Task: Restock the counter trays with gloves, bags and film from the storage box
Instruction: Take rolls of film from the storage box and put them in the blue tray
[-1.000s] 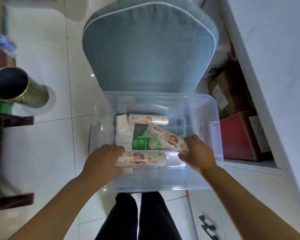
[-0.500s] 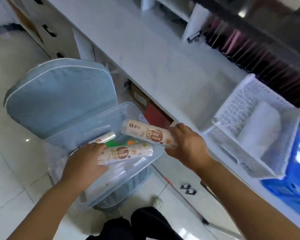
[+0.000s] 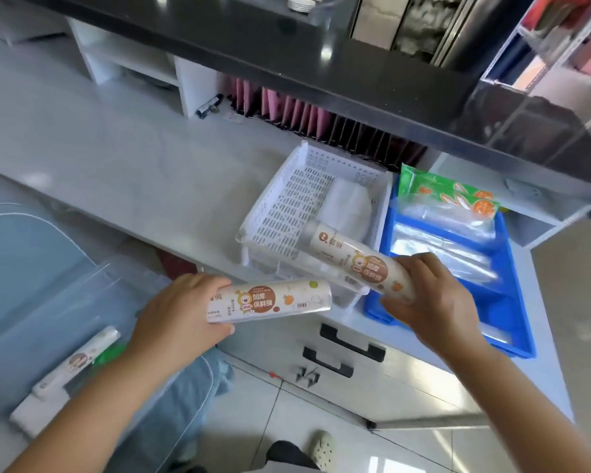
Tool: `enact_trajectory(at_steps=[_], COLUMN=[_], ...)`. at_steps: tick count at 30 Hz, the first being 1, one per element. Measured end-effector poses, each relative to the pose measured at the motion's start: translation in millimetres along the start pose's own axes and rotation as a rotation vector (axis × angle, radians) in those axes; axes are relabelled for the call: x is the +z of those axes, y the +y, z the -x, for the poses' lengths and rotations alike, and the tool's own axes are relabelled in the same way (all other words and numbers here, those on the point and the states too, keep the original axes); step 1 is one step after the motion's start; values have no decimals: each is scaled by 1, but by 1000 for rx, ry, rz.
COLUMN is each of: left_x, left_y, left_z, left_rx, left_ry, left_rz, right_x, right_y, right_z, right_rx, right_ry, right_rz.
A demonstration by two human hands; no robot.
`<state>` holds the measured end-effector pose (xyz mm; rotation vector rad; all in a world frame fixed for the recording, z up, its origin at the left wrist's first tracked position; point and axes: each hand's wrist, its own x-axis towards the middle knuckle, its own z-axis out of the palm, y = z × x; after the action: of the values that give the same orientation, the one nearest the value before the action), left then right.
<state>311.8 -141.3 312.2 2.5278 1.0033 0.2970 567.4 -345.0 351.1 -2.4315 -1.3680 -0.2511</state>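
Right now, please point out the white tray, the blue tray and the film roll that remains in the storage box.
white tray (image 3: 289, 203), head view, slotted floor.
blue tray (image 3: 512, 339), head view, near right rim.
film roll (image 3: 77, 361), head view, middle of its wrapper.

Pale grey counter (image 3: 123, 155) running beneath a black upper shelf (image 3: 321, 63); white cubbies (image 3: 130, 59) at its far edge, pink and dark folders (image 3: 304, 114) beside them. Drawers with black handles (image 3: 352, 343) below the near edge; glossy white floor tiles (image 3: 253, 414).
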Motion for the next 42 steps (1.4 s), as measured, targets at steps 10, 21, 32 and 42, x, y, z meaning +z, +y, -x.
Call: enact_trajectory(at_steps=[10,21,32,42], left_x=[51,68,60,60], left_y=[107,143,148,139], left_z=[-34,-58,-118,-164], left_rx=[1,-11,99,167], left_ry=[35,90,54,11], left_rz=[-28,-132,-138,-86], right_x=[-28,2,1,37], right_y=[197,229,198,158], right_z=[4,-6,-17,-37], right_rx=[3,-211,-225,-335], right_ry=[-295,-468,-489,-617], right_rz=[123,270,80,-85])
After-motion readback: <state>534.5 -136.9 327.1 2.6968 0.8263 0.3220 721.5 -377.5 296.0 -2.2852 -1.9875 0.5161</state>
